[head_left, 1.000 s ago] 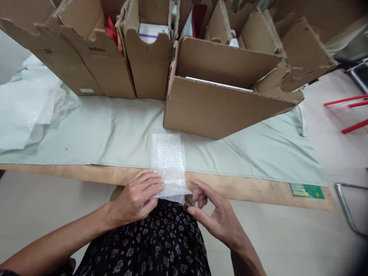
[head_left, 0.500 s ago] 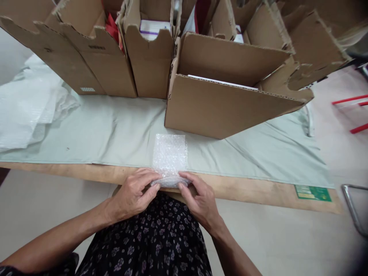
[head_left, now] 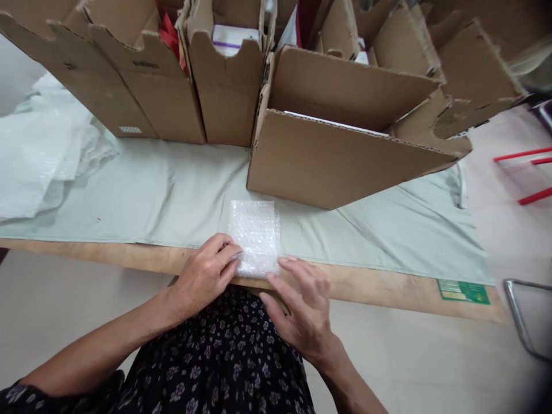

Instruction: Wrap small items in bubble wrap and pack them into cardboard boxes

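Observation:
A small sheet of clear bubble wrap (head_left: 255,233) lies at the table's front edge, its near part folded over and flattened. My left hand (head_left: 210,267) is at its lower left side, fingers bent and closed on the edge, the thumb mostly tucked beneath. On the opposite side my right hand (head_left: 302,299) is open with fingers spread, slightly blurred. Its fingertips are at the lower right corner of the wrap; whether they touch it I cannot tell.
Cardboard file boxes (head_left: 345,158) stand in a row along the back, some holding papers and booklets. A pile of bubble wrap sheets (head_left: 38,155) lies at the left on the pale green cloth (head_left: 172,201). A metal chair frame (head_left: 520,316) stands at the right.
The near fold of the bubble wrap, raised and curled before, now lies flat. My right hand has let go and opened; my left hand has moved up slightly along the edge.

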`<state>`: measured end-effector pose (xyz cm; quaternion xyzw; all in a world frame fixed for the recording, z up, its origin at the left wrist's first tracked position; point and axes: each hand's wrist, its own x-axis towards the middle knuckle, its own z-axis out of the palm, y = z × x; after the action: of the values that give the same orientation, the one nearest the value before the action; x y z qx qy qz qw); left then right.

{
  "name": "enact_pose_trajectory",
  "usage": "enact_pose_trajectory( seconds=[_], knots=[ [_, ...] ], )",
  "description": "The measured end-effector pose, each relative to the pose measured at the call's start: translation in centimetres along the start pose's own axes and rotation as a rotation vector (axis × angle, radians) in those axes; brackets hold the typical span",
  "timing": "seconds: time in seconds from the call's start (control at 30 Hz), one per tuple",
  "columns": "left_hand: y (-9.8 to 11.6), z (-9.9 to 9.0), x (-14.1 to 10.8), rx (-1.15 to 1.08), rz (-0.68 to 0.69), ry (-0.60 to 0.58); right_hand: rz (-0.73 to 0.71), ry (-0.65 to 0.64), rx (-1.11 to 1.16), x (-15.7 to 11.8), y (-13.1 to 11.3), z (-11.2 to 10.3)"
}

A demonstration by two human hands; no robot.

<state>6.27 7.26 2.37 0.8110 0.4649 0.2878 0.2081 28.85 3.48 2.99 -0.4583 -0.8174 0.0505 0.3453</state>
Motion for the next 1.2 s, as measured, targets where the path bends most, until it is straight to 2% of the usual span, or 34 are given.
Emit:
enact_pose_trajectory(
  seconds=[0.1, 0.3, 0.43, 0.6, 0.63, 0.73, 0.8, 0.9, 1.0, 1.07, 1.13, 1.2],
  knots=[
    [0.0, -0.4, 0.1, -0.016, 0.002, -0.007, -0.059, -0.170, -0.032, 0.5, 0.4, 0.4],
    [0.3, -1.9, -0.6, -0.090, 0.025, -0.064, 0.031, -0.178, 0.164, 2.0, 1.3, 0.5],
    [0.2, -2.0, -0.3, -0.125, 0.013, -0.077, 0.112, -0.218, 0.245, 1.9, 1.5, 0.1],
    [-0.7, -0.5, 1.8, 0.037, 0.025, 0.031, 0.125, -0.017, -0.012, 1.7, 1.4, 0.2],
    [-0.8, -0.2, 2.2, 0.063, 0.022, 0.048, 0.100, -0.021, -0.053, 1.8, 1.3, 0.3],
    [-1.1, 0.2, 2.9, 0.087, -0.023, 0.089, 0.028, -0.141, -0.107, 2.0, 1.5, 0.8],
    [-0.9, 0.0, 2.7, 0.013, -0.089, 0.143, 0.038, -0.145, -0.098, 2.3, 2.1, 1.3],
    [-0.1, -0.5, 1.6, -0.225, -0.284, 0.208, 0.165, 0.006, 0.036, 2.8, 2.9, 1.7],
    [0.9, -0.5, 0.4, -0.525, -0.474, 0.157, 0.359, 0.088, 0.260, 3.1, 2.6, 1.7],
    [1.6, 0.0, 0.2, -0.718, -0.505, 0.066, 0.451, 0.061, 0.428, 2.9, 1.8, 1.7],
    [2.1, 0.6, 0.4, -0.871, -0.475, -0.012, 0.496, -0.012, 0.581, 2.5, 1.0, 1.7],
    [2.6, 1.1, 0.9, -0.959, -0.441, -0.028, 0.504, -0.067, 0.653, 2.1, 0.7, 1.7]
  ],
)
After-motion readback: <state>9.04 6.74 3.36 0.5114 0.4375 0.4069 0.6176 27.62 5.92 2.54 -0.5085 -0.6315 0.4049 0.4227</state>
